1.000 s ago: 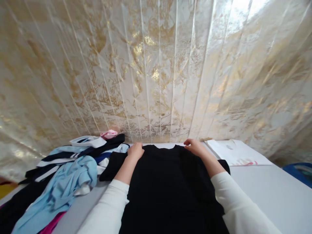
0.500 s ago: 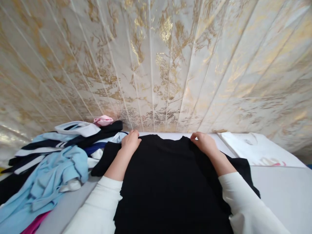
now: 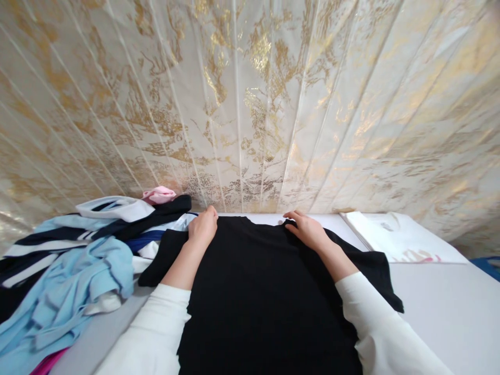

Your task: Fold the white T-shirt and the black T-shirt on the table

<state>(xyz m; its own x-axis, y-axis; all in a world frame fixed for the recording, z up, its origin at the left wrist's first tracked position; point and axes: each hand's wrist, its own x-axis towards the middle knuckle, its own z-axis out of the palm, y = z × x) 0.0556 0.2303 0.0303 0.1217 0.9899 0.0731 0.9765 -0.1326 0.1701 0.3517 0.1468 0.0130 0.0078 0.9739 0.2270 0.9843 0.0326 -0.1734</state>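
Note:
A black T-shirt [image 3: 269,297] lies spread in front of me, neckline at the far end and short sleeves out to both sides. My left hand [image 3: 203,227] is closed on its left shoulder, close to the collar, fingers curled over the fabric. At the right side of the neckline rests my right hand [image 3: 308,229], thumb and fingers parted around the collar edge and touching the cloth. The shirt's lower part runs out of view at the bottom, between my white sleeves.
A loose heap of clothes [image 3: 74,281] in light blue, black, white and pink fills the left side. On the right, a folded white T-shirt [image 3: 410,237] with a pinkish print lies on the white table [image 3: 441,312]. A gold-patterned curtain [image 3: 242,104] hangs behind.
My right hand has shifted left from the right shoulder to the collar edge, its fingers spreading. My left hand stays at the left shoulder. The view has turned slightly right.

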